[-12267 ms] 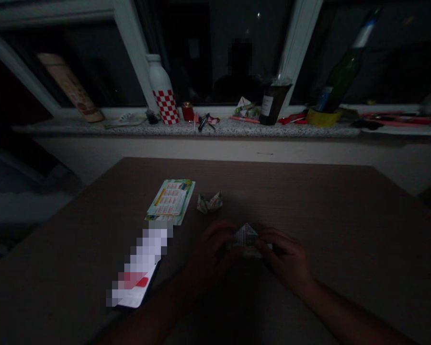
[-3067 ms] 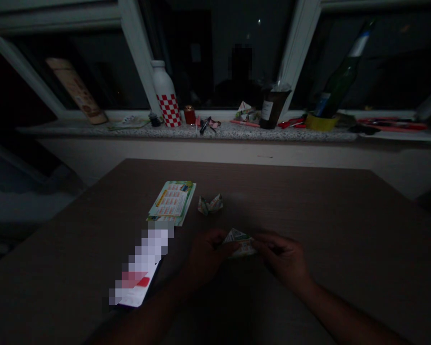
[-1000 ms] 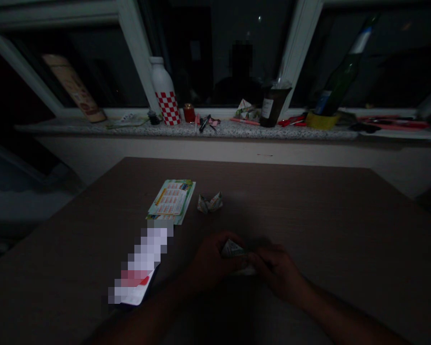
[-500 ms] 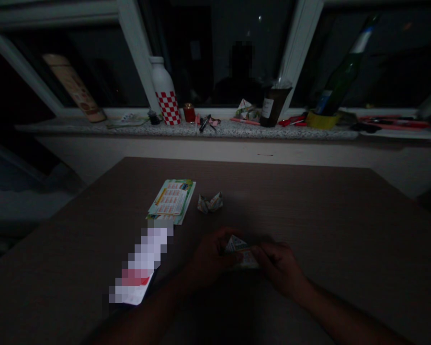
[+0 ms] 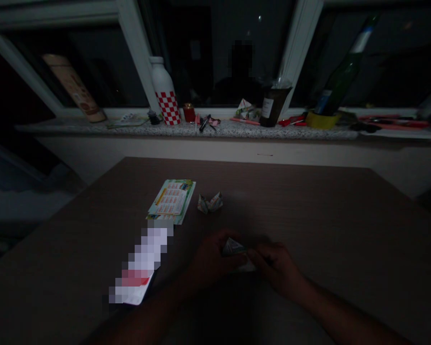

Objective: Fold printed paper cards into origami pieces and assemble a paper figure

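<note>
A small folded piece of printed paper (image 5: pixel 234 246) is held between both hands just above the table, with one triangular corner pointing up. My left hand (image 5: pixel 213 256) grips its left side, the thumb lying across the front. On the right, my right hand (image 5: pixel 275 263) pinches the other edge between thumb and fingers. Part of the paper is hidden behind the thumbs, and the light is dim. Beyond the hands stands a folded paper boat-like shape (image 5: pixel 210 202) with two raised points. Left of it lies a stack of printed sheets (image 5: pixel 171 199).
A lit phone (image 5: pixel 140 273), its screen blurred out, lies on the brown table (image 5: pixel 309 206) near my left forearm. Along the windowsill (image 5: pixel 129 129) stand a checkered bottle (image 5: pixel 167 93), a dark cup (image 5: pixel 271 108), a green bottle (image 5: pixel 341 76) and a tan flask (image 5: pixel 75 88).
Both thumbs have shifted slightly on the folded paper, the left one further right across it. The paper's peak sits a little lower and further left. Everything else stays in place.
</note>
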The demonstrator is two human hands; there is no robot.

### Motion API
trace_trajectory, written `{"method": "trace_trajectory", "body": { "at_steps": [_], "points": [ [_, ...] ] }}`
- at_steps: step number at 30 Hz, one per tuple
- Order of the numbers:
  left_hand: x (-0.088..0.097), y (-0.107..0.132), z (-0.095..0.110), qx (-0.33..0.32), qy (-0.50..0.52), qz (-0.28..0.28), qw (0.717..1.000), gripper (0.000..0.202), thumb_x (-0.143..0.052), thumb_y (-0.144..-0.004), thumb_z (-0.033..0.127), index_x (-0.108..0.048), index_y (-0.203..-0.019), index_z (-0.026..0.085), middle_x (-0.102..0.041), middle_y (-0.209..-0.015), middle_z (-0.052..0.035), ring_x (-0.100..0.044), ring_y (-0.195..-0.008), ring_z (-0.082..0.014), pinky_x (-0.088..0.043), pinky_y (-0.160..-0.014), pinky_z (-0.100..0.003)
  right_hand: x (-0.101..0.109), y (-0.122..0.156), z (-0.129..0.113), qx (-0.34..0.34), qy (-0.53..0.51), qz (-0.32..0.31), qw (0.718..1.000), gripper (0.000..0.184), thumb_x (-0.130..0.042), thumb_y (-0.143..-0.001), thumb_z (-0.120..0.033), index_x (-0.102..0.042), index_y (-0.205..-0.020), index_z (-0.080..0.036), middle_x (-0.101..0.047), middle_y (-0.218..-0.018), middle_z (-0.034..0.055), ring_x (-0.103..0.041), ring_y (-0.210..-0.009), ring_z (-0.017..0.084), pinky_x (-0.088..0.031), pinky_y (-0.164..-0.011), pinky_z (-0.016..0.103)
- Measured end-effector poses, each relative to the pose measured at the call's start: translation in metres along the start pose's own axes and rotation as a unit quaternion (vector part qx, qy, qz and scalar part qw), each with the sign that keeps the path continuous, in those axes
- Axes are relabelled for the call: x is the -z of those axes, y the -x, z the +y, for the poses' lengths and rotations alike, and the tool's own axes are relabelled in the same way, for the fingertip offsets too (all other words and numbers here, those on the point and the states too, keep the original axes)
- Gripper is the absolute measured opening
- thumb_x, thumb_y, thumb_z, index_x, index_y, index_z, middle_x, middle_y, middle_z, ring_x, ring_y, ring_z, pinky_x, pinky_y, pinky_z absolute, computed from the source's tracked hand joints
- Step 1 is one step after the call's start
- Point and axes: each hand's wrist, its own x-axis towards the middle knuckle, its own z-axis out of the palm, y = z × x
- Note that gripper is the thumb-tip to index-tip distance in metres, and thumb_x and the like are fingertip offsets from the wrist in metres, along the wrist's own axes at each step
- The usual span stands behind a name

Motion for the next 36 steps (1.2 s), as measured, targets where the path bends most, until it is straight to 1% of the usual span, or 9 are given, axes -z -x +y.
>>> {"method": "trace_trajectory", "body": {
  "at_steps": [4, 8, 11, 16, 20, 22, 26, 32, 36],
  "points": [
    [-0.0004, 0.0014, 0.0025, -0.003, -0.032, 0.009, 0.999, 0.038, -0.074, -0.069, 0.027, -0.057, -0.103, 0.019, -0.062, -0.084, 0.0017, -0.056, -0.071, -0.0130, -0.041, -0.061, -0.021, 0.0012, 0.0002, -0.0015, 0.007, -0.006, -0.016, 1.000, 0.042, -0.041, -0.093, -0.033, -0.037, -0.054, -0.018, -0.030, -0.050, -0.0062, -0.032, -0.044, 0.007, -0.023, -0.044, 0.021],
    [-0.0004, 0.0015, 0.0048, -0.023, -0.089, 0.033, 0.995, 0.037, -0.076, -0.068, 0.033, -0.060, -0.098, 0.018, -0.062, -0.086, 0.0013, -0.055, -0.075, -0.0141, -0.040, -0.063, -0.022, 0.0014, 0.0010, -0.0005, 0.004, -0.007, -0.031, 0.999, 0.042, -0.042, -0.093, -0.033, -0.038, -0.054, -0.018, -0.030, -0.051, -0.0060, -0.032, -0.045, 0.007, -0.024, -0.045, 0.021],
    [-0.0006, 0.0013, 0.0049, -0.027, -0.096, 0.034, 0.994, 0.037, -0.076, -0.068, 0.035, -0.061, -0.098, 0.018, -0.062, -0.085, 0.0013, -0.055, -0.075, -0.0144, -0.040, -0.064, -0.022, 0.0006, 0.0018, 0.0009, 0.006, -0.001, -0.034, 0.999, 0.041, -0.042, -0.093, -0.033, -0.039, -0.055, -0.018, -0.031, -0.051, -0.0057, -0.033, -0.046, 0.007, -0.024, -0.046, 0.022],
    [-0.0001, 0.0011, 0.0022, -0.011, -0.044, 0.022, 0.999, 0.037, -0.075, -0.069, 0.028, -0.058, -0.101, 0.018, -0.062, -0.082, 0.0017, -0.057, -0.072, -0.0144, -0.042, -0.062, -0.022, -0.0011, 0.0012, 0.0015, 0.019, 0.013, -0.001, 1.000, 0.042, -0.043, -0.093, -0.032, -0.036, -0.053, -0.018, -0.028, -0.050, -0.0064, -0.031, -0.044, 0.007, -0.022, -0.045, 0.022],
    [0.0006, 0.0005, -0.0002, -0.037, 0.008, 0.004, 0.999, 0.031, -0.070, -0.072, 0.020, -0.058, -0.101, 0.017, -0.064, -0.086, -0.0008, -0.060, -0.080, -0.0167, -0.045, -0.070, -0.025, -0.0012, 0.0000, 0.0015, 0.007, 0.010, 0.038, 0.999, 0.043, -0.044, -0.092, -0.032, -0.035, -0.052, -0.019, -0.026, -0.049, -0.0066, -0.029, -0.044, 0.007, -0.022, -0.043, 0.022],
    [0.0002, -0.0002, -0.0014, -0.040, 0.036, 0.002, 0.999, 0.031, -0.069, -0.072, 0.018, -0.059, -0.101, 0.017, -0.065, -0.088, -0.0023, -0.061, -0.082, -0.0175, -0.046, -0.072, -0.027, -0.0008, 0.0003, 0.0017, 0.003, 0.010, 0.045, 0.999, 0.043, -0.043, -0.092, -0.032, -0.036, -0.052, -0.019, -0.028, -0.049, -0.0062, -0.031, -0.044, 0.007, -0.023, -0.044, 0.022],
    [-0.0011, -0.0019, -0.0037, -0.025, 0.088, -0.009, 0.996, 0.031, -0.069, -0.073, 0.017, -0.058, -0.102, 0.016, -0.067, -0.090, -0.0037, -0.064, -0.084, -0.0188, -0.048, -0.073, -0.028, 0.0004, 0.0018, 0.0019, -0.002, -0.002, 0.050, 0.999, 0.042, -0.043, -0.092, -0.032, -0.036, -0.053, -0.019, -0.029, -0.049, -0.0059, -0.031, -0.044, 0.008, -0.024, -0.043, 0.022],
    [0.0002, -0.0028, -0.0023, -0.029, 0.076, 0.012, 0.997, 0.031, -0.072, -0.074, 0.021, -0.059, -0.102, 0.016, -0.070, -0.100, -0.0070, -0.066, -0.090, -0.0219, -0.050, -0.076, -0.031, 0.0013, 0.0011, 0.0013, 0.003, -0.013, 0.079, 0.997, 0.042, -0.043, -0.092, -0.031, -0.036, -0.052, -0.019, -0.028, -0.049, -0.0060, -0.032, -0.044, 0.008, -0.025, -0.042, 0.021],
    [0.0017, -0.0023, -0.0004, -0.021, 0.075, 0.028, 0.997, 0.035, -0.074, -0.071, 0.023, -0.059, -0.101, 0.015, -0.071, -0.100, -0.0091, -0.067, -0.092, -0.0240, -0.050, -0.079, -0.033, 0.0020, 0.0005, -0.0003, 0.010, -0.001, 0.102, 0.995, 0.043, -0.044, -0.092, -0.031, -0.037, -0.051, -0.019, -0.030, -0.048, -0.0057, -0.034, -0.043, 0.008, -0.026, -0.042, 0.020]
  ]
}}
